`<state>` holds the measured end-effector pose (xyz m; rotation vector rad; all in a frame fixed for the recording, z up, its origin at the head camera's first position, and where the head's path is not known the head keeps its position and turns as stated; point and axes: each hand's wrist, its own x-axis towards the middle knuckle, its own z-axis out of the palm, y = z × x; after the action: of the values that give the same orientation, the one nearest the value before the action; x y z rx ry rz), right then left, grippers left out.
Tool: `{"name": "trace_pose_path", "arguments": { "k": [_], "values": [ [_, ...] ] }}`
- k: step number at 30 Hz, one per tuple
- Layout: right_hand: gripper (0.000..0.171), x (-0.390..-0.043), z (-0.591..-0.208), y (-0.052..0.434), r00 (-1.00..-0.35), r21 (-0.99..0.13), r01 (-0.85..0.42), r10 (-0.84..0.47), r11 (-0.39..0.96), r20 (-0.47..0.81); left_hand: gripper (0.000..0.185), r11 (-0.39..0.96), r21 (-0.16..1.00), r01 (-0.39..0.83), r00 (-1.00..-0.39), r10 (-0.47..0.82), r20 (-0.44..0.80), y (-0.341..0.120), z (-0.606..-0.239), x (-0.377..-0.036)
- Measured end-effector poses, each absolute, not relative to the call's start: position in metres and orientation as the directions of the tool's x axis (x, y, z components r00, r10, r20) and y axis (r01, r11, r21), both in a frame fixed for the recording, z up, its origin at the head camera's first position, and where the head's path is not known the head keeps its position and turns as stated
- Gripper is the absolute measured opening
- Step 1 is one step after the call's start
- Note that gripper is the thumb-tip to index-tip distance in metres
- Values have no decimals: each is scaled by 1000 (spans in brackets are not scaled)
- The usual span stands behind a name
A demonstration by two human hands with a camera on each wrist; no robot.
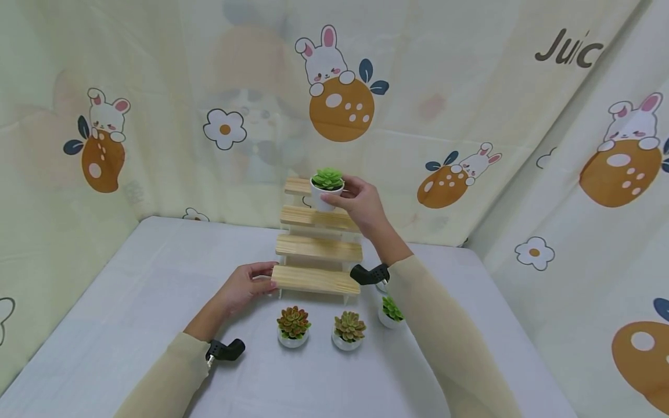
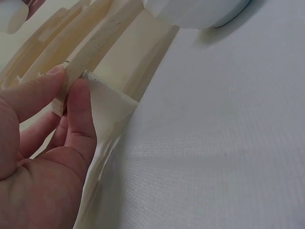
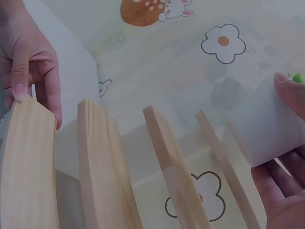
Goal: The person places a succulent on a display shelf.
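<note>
A wooden step shelf (image 1: 319, 248) with several plank steps stands at the back of the white table (image 1: 130, 325). My right hand (image 1: 360, 203) grips a small white pot with a green succulent (image 1: 327, 187) at the top step; the right wrist view shows the white pot (image 3: 267, 126) between my fingers (image 3: 286, 191) above the planks (image 3: 100, 171). My left hand (image 1: 245, 285) pinches the left end of the lowest step (image 1: 313, 280); in the left wrist view my thumb and fingers (image 2: 71, 119) clasp that plank's end (image 2: 90, 52).
Three potted succulents stand in front of the shelf: a reddish one (image 1: 293, 326), a brownish one (image 1: 348, 330) and a green one (image 1: 391, 312) partly behind my right forearm. Cartoon-print curtains (image 1: 470, 116) close in the table behind and to the right.
</note>
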<state>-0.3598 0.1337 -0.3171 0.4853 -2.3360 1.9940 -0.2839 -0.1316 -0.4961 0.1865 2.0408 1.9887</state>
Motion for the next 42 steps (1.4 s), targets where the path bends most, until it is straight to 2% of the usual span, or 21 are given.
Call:
{"name": "trace_pose_path", "arguments": {
  "k": [9, 26, 42],
  "values": [
    [60, -373, -316, 124, -959, -967, -239, -177, 90, 220, 59, 20, 994, -107, -951, 290, -109, -132, -496, -282],
    [61, -404, -310, 99, -956, -951, -271, -157, 151, 248, 60, 34, 995, -97, -949, 299, -103, -135, -499, -283],
    [62, -417, -319, 84, -974, -960, -216, -110, 177, 199, 60, 29, 995, -97, -949, 299, -101, -134, -498, -284]
  ]
}}
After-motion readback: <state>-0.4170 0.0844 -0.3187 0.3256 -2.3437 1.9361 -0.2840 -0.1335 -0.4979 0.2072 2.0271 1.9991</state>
